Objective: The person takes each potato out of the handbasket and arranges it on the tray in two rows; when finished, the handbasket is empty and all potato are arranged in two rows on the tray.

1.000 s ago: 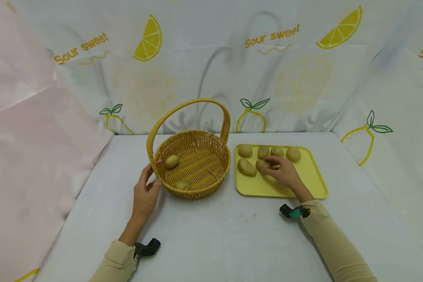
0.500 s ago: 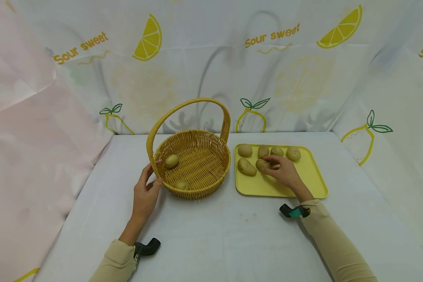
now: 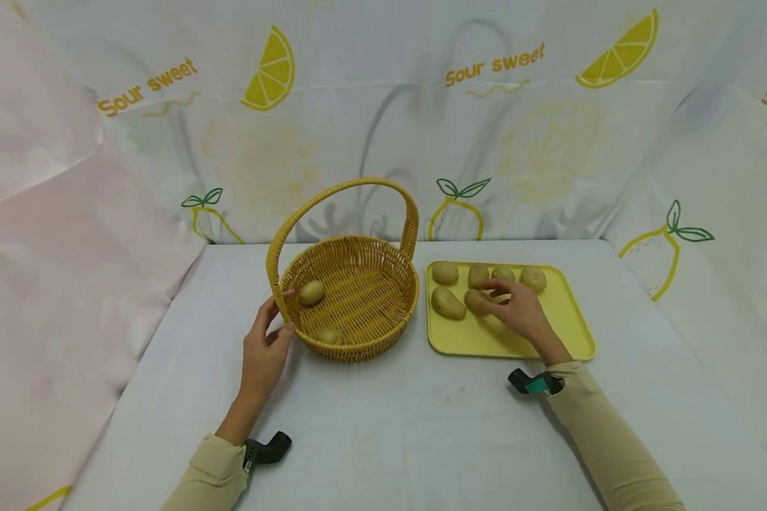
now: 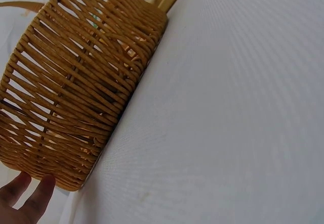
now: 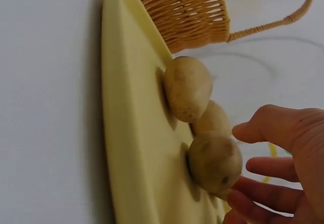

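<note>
In the head view, a wicker basket [image 3: 358, 349] with a tall handle stands left of centre, one potato [image 3: 312, 292] at its left and another potato [image 3: 329, 336] near its front wall. My left hand [image 3: 265, 358] grips the basket's left side at the handle's foot, a fingertip over the rim. On the yellow tray [image 3: 473, 342] my right hand [image 3: 518, 309] is around a potato [image 3: 476, 301], fingers and thumb spread. In the right wrist view, that potato [image 5: 215, 162] rests on the tray, with the thumb apart from it; fingertips lie close to it, contact unclear.
Several more potatoes lie on the tray, including a long potato [image 3: 447, 303] at left and a round potato [image 3: 533, 279] at back right. A white cloth [image 3: 383, 440] covers the table. Behind it hangs a lemon-print curtain [image 3: 383, 121].
My right hand's fingers and thumb have loosened and drawn slightly right from the potato, which stays on the tray. My left hand and the basket keep their place.
</note>
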The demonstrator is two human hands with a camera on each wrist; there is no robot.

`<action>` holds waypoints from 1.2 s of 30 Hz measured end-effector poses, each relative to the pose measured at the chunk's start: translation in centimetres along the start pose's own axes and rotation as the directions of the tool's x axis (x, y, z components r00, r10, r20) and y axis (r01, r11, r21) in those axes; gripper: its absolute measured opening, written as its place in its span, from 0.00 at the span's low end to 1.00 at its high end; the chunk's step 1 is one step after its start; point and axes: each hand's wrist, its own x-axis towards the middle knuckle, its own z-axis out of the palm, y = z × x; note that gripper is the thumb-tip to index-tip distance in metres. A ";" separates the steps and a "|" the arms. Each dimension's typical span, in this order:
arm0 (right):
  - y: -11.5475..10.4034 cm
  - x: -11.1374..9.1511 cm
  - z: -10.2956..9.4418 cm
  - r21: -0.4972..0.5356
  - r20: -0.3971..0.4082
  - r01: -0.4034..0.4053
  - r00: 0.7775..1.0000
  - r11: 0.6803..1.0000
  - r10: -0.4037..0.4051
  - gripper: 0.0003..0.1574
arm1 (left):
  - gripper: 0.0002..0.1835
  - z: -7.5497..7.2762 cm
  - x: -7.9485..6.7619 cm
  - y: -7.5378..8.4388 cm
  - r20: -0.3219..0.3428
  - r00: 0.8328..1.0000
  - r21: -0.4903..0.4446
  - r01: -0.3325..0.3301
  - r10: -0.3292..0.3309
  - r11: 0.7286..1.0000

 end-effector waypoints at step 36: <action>-12.3 6.7 4.9 0.181 0.163 0.302 0.929 0.936 -0.331 0.16 | 0.26 0.0 0.0 -0.1 0.001 1.000 0.020 0.004 -0.004 1.000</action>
